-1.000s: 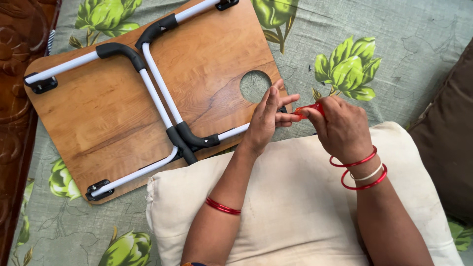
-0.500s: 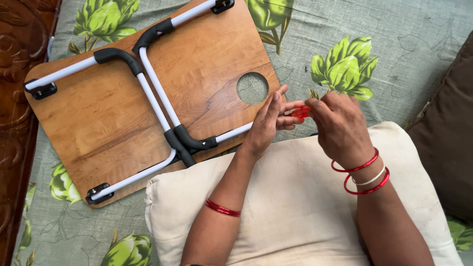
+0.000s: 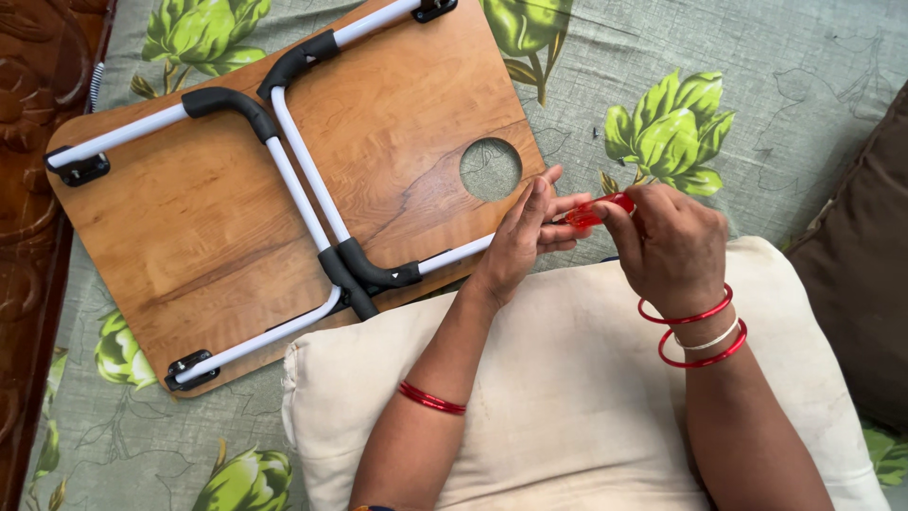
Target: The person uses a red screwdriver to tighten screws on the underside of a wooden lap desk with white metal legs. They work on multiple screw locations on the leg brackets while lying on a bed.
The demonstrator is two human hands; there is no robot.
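1. Head view, nearest the camera: a cream cushion [image 3: 567,397] lies under both forearms, with red bangles [image 3: 695,331] on the right wrist and one red bangle [image 3: 431,397] on the left forearm.
2. Just beyond the cushion's far edge, the right hand [image 3: 673,248] is closed around a small red tool [image 3: 594,212], seemingly a screwdriver handle, though blur makes its exact kind hard to tell. The left hand [image 3: 525,237] pinches the tool's other end with thumb and fingertips, so both hands grip the same item, held above the bed near the board's right edge.
3. Next out, an upturned wooden lap table [image 3: 218,246] rests on the green floral bedsheet [image 3: 757,85], underside up. Its white tubular legs [image 3: 303,189] with black joints lie folded flat against the board, and a round hole [image 3: 490,169] shows near the right edge.
4. As a judgement, work on the table looks barely begun: the tool is not touching any bracket or screw, and the legs look fully attached.
5. Farthest: a carved dark wooden frame [image 3: 28,142] at left, a brown cushion [image 3: 856,265] at right. No packages, labels or signs are visible.
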